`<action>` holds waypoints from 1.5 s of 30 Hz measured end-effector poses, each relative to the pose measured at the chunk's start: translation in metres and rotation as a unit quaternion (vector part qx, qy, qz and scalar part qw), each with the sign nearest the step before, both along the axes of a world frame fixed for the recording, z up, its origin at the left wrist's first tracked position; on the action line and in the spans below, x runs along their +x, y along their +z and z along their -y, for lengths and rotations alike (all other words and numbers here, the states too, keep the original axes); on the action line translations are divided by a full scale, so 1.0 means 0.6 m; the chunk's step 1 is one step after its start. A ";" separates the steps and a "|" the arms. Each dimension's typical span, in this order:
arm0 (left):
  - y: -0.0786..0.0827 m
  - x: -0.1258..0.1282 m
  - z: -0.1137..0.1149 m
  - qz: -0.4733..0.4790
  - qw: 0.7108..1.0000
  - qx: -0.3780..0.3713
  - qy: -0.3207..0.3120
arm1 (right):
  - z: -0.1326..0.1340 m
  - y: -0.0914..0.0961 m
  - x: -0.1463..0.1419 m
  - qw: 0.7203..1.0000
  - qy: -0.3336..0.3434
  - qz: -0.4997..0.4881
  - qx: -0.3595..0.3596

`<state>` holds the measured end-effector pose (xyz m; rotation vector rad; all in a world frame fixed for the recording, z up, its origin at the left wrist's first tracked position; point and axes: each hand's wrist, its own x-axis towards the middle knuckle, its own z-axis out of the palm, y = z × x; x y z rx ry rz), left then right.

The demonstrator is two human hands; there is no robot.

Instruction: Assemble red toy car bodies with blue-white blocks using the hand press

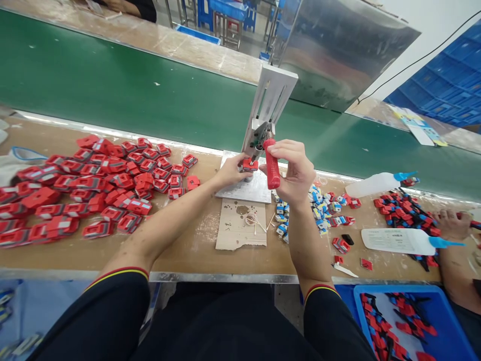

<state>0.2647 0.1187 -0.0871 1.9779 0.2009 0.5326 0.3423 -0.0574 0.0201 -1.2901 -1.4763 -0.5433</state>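
Centrally, held handle (pixel 272 164), parts (pixel 379 326) in blue tray (pixel 398 289)

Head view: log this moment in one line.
left hand: holding red part | right hand: on red handle | far left: red pile

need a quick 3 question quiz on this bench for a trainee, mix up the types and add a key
1. Which hand grips the toggle clamp's red handle, and what does the other hand hold?
2. True or false: a piece of cardboard lies on the near side of the metal base plate.
3. The two white squeeze bottles have nozzles of which colour? a) red b) blue c) green

Key:
1. The right hand; the left hand holds a small red part.
2. True.
3. b
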 end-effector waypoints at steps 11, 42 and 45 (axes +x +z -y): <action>-0.025 -0.001 0.004 0.024 0.999 -0.045 0.001 | 0.021 -0.053 -0.015 0.996 -0.022 -0.076 -0.042; -0.021 -0.008 0.019 0.006 0.998 -0.059 0.004 | 0.059 0.033 -0.076 0.762 0.121 -0.526 -0.357; -0.024 -0.008 0.017 0.007 0.998 -0.066 -0.001 | 0.059 0.019 -0.072 0.760 0.110 -0.508 -0.391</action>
